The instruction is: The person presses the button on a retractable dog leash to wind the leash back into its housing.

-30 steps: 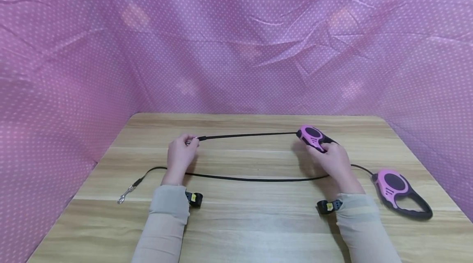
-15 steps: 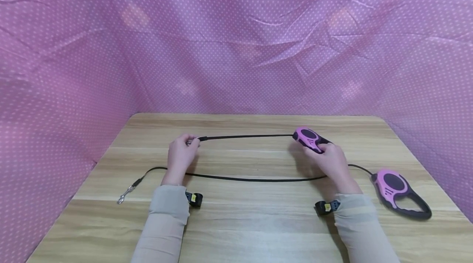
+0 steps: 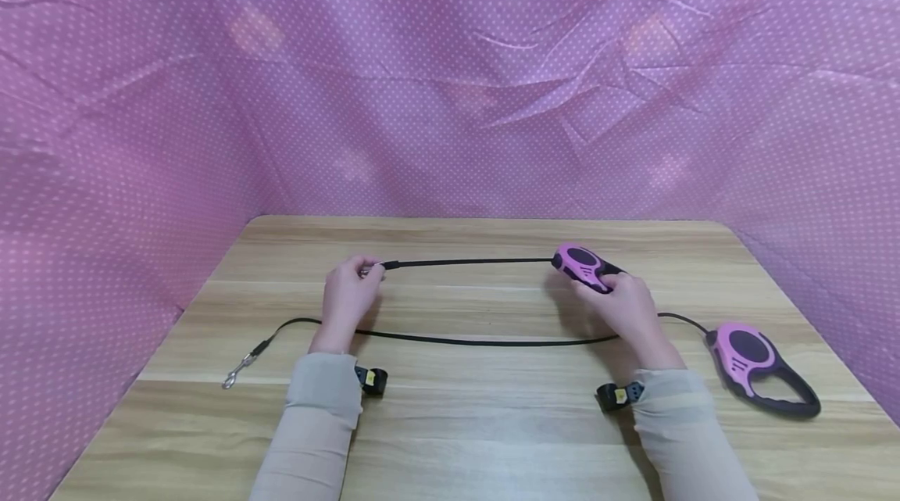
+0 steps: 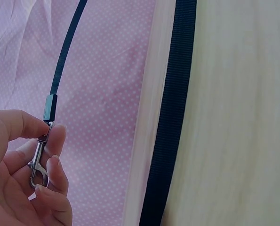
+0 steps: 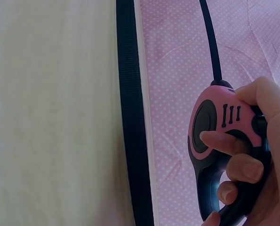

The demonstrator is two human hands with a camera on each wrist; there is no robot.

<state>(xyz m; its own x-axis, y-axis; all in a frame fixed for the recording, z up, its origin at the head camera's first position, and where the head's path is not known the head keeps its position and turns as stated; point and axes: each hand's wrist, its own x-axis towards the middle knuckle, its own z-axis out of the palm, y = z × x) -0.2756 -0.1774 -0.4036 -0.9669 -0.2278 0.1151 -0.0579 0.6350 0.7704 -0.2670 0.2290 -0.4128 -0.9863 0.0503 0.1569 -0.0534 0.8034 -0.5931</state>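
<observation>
My left hand pinches the metal snap hook at the end of a black leash strap. That strap runs nearly straight across to a pink and black retractable leash, held above the table. My right hand grips its handle, fingers curled round it and one fingertip on the round black disc. Closer to me, a second pink and black retractable leash lies on the table at the right. Its black strap passes beneath both wrists to a snap hook at the left.
The wood-grain table has rounded far corners. Pink polka-dot cloth hangs behind it and along both sides. A black camera band sits at each wrist.
My right hand has moved a little to the left with the retractable leash, and the strap between my hands is shorter. My left hand has shifted very slightly right.
</observation>
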